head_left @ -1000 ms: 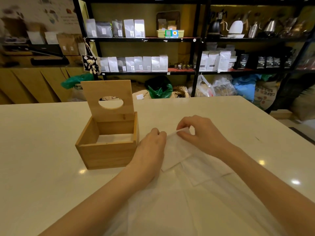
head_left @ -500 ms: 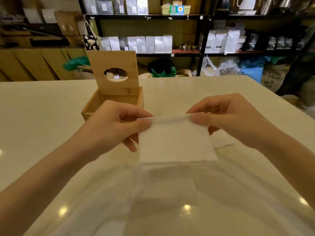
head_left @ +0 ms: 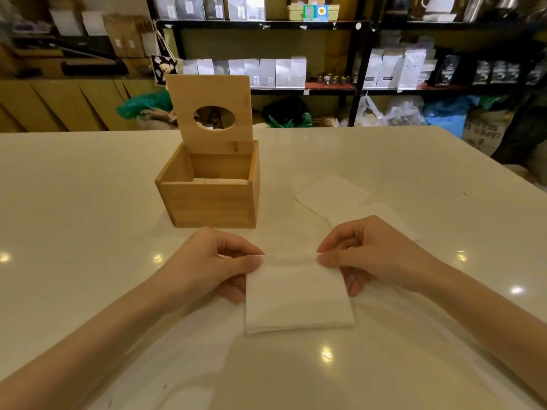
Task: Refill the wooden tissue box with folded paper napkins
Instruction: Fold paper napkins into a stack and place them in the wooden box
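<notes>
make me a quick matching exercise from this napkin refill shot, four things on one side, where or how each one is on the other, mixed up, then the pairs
Things:
1. folded napkin
2. box lid
3. wooden tissue box
4. loose napkins

States:
A. stands upright, oval hole showing
B. lie flat on the table, right of the box
C. pinched at its top edge by both hands
D. open, pale paper low inside

Pairs: 1-C, 2-A, 3-D, 4-B

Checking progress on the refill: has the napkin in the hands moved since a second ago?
Yes. The folded napkin lay flat right of the wooden box; now both hands hold it up in front of the box.
</notes>
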